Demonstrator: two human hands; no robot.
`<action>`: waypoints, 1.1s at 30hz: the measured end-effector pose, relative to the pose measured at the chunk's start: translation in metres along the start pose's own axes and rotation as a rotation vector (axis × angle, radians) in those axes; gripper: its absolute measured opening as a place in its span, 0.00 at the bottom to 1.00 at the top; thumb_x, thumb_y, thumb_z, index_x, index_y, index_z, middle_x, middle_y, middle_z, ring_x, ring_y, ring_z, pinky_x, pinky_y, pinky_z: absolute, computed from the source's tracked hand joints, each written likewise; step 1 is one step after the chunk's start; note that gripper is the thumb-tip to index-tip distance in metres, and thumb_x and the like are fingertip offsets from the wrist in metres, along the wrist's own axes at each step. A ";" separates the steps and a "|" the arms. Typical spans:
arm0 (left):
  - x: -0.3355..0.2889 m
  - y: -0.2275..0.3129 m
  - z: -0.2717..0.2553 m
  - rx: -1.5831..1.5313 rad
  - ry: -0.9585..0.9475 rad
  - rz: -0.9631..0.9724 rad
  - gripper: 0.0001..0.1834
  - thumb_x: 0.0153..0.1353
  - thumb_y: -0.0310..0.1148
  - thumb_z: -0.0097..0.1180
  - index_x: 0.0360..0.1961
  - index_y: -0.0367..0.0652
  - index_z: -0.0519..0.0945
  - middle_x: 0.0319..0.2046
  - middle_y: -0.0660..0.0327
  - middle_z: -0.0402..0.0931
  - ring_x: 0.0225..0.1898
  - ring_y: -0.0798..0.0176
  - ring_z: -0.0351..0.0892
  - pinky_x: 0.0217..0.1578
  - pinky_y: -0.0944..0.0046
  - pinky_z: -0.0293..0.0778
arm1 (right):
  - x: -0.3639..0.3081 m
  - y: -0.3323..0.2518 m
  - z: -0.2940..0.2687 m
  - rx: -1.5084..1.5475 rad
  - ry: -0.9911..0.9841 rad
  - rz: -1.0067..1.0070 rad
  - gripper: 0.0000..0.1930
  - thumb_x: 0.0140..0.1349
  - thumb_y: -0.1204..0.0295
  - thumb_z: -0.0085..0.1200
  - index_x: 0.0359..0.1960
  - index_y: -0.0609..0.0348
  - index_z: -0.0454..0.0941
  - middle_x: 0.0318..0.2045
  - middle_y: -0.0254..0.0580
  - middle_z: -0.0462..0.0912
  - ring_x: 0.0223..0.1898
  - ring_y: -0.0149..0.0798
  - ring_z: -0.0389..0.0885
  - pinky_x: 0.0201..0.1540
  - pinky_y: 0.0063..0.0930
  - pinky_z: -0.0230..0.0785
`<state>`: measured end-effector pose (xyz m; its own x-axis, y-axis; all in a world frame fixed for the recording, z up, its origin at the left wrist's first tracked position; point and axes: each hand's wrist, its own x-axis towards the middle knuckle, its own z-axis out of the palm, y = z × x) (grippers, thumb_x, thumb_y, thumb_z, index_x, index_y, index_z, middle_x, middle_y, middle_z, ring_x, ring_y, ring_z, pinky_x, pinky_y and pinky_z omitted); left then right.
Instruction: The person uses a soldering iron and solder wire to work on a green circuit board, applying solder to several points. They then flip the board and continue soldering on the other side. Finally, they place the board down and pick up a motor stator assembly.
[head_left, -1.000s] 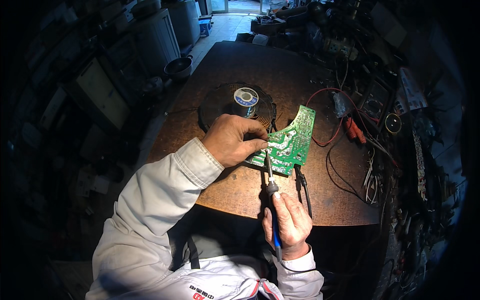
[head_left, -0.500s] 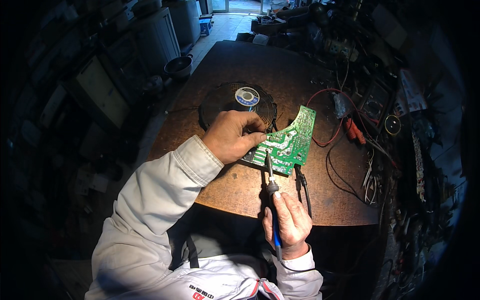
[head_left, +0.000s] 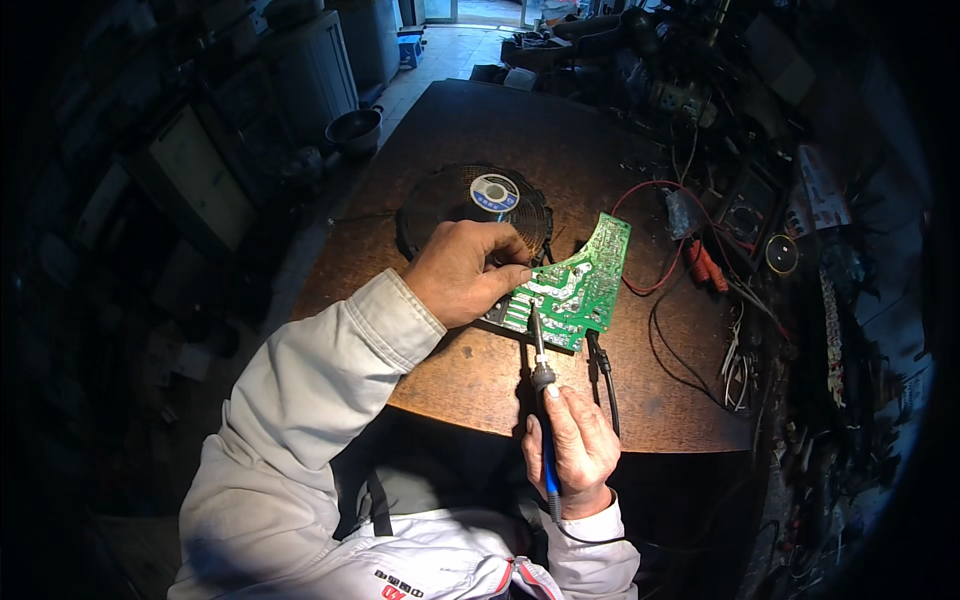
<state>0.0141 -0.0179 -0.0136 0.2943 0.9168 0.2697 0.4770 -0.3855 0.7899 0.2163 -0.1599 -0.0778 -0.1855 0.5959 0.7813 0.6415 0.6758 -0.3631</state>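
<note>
At the middle of the table lies a green circuit board (head_left: 604,265), solder side up, with a curved cutout on its upper left side. My left hand (head_left: 460,272) is closed at the board's left edge, thumb and fingers pinched there; whether a thin wire is also between them is hidden. My right hand (head_left: 582,445) grips a blue-handled soldering iron (head_left: 548,455) like a pen. Its metal tip points up and rests at or just over the solder pads near my left thumb. Behind my left hand, a solder spool (head_left: 493,193) sits on a round dark coil (head_left: 425,205).
A black cable (head_left: 609,385) runs from the board's lower right. Red leads with red clips (head_left: 707,268) and a multimeter (head_left: 745,212) lie to the right, beside loose wires (head_left: 735,370). The wooden table's (head_left: 460,385) front edge is near me; clutter lines the right side.
Both hands keep their grips and nearly the same places. The view has shifted slightly; the iron's tip stays at about the same pads.
</note>
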 end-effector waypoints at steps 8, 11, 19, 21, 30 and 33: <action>0.000 0.002 -0.001 0.001 -0.007 -0.017 0.11 0.60 0.29 0.72 0.41 0.35 0.87 0.33 0.55 0.88 0.32 0.67 0.84 0.35 0.64 0.80 | -0.001 0.000 0.000 -0.016 0.004 -0.004 0.20 0.55 0.80 0.66 0.51 0.72 0.85 0.39 0.60 0.86 0.37 0.54 0.88 0.43 0.40 0.82; -0.001 -0.001 0.000 0.001 0.012 0.009 0.11 0.60 0.29 0.71 0.41 0.35 0.87 0.33 0.55 0.88 0.32 0.66 0.85 0.35 0.64 0.80 | -0.001 -0.001 0.000 -0.010 -0.004 0.006 0.20 0.55 0.80 0.66 0.51 0.72 0.85 0.39 0.60 0.86 0.37 0.55 0.88 0.44 0.40 0.82; 0.000 0.000 -0.001 -0.001 -0.001 0.011 0.10 0.61 0.29 0.71 0.41 0.35 0.88 0.34 0.54 0.88 0.34 0.65 0.86 0.36 0.64 0.81 | 0.003 -0.002 -0.001 -0.034 -0.004 -0.011 0.20 0.53 0.81 0.66 0.50 0.73 0.84 0.36 0.57 0.87 0.37 0.53 0.89 0.43 0.40 0.85; 0.000 0.000 -0.001 0.002 -0.002 0.013 0.10 0.61 0.29 0.71 0.41 0.35 0.88 0.34 0.54 0.88 0.34 0.65 0.86 0.37 0.64 0.81 | 0.003 -0.002 -0.001 -0.035 -0.006 -0.010 0.20 0.53 0.81 0.66 0.50 0.73 0.84 0.36 0.57 0.87 0.37 0.53 0.89 0.43 0.40 0.85; 0.000 0.000 0.000 0.001 0.003 0.010 0.10 0.61 0.29 0.71 0.41 0.35 0.88 0.33 0.54 0.88 0.33 0.65 0.86 0.36 0.64 0.81 | 0.002 0.000 0.000 -0.032 -0.003 -0.013 0.20 0.53 0.80 0.66 0.50 0.72 0.85 0.38 0.59 0.87 0.37 0.54 0.89 0.43 0.40 0.84; 0.000 0.000 0.000 0.004 0.001 0.006 0.10 0.61 0.29 0.71 0.41 0.35 0.88 0.33 0.55 0.88 0.32 0.66 0.85 0.36 0.64 0.81 | 0.000 0.000 0.000 -0.016 -0.006 0.001 0.19 0.55 0.79 0.66 0.50 0.72 0.85 0.40 0.60 0.87 0.38 0.56 0.89 0.44 0.40 0.82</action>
<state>0.0140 -0.0181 -0.0133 0.2959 0.9148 0.2749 0.4788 -0.3910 0.7860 0.2164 -0.1604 -0.0778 -0.1893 0.5995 0.7776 0.6533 0.6682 -0.3561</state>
